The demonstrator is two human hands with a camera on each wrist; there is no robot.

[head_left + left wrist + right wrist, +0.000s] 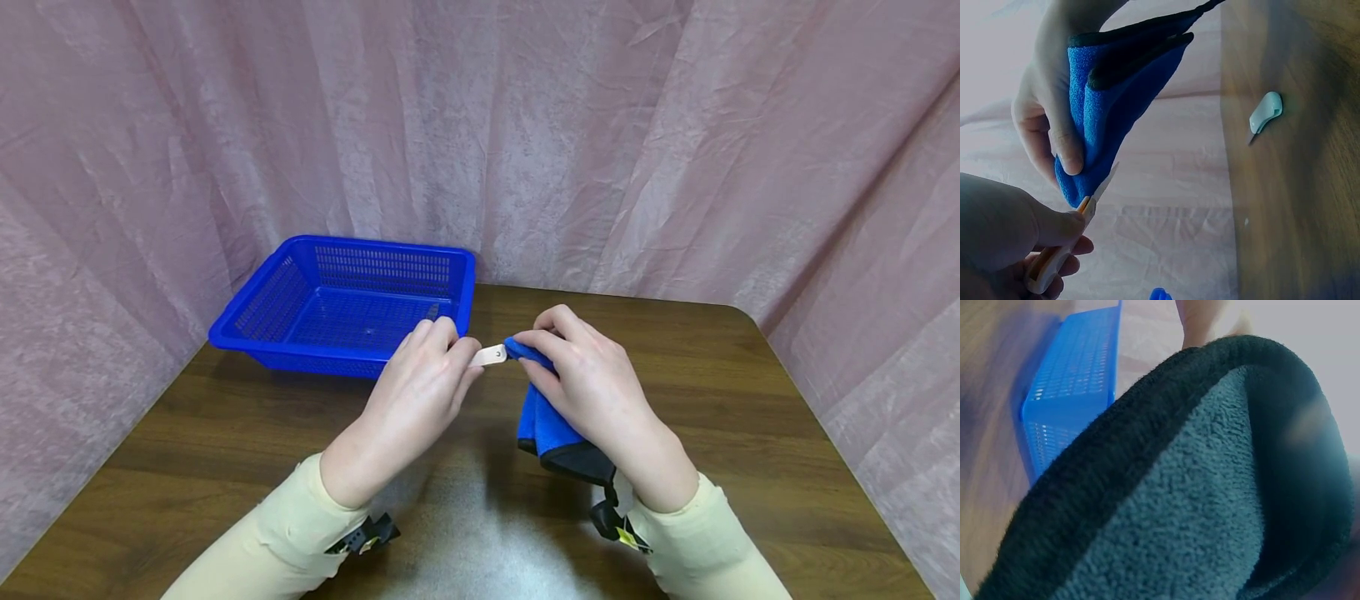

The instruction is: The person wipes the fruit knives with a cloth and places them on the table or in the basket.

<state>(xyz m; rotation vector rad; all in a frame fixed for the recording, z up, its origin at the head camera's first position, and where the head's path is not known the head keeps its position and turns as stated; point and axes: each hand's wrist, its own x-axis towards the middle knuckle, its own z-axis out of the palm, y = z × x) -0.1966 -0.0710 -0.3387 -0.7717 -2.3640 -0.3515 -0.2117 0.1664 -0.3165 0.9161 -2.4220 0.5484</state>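
Observation:
My left hand (420,375) grips the cream handle of a small folding knife (489,356) between thumb and fingers. In the left wrist view the knife's narrow blade (1106,181) points away from that hand and overlaps the lower edge of a blue cloth (1100,131). The cloth, black-edged and folded, is pinched by my right hand (592,375) close to the blade. Its loose end hangs below the right hand, above the table. From the right wrist, the cloth (1179,506) fills most of the view and hides the knife.
A blue plastic basket (345,357) stands at the back left of the wooden table (705,375), with a small dark object (432,311) inside. A second small knife with a pale green handle (1266,112) lies on the table. Pink curtains (570,150) hang behind.

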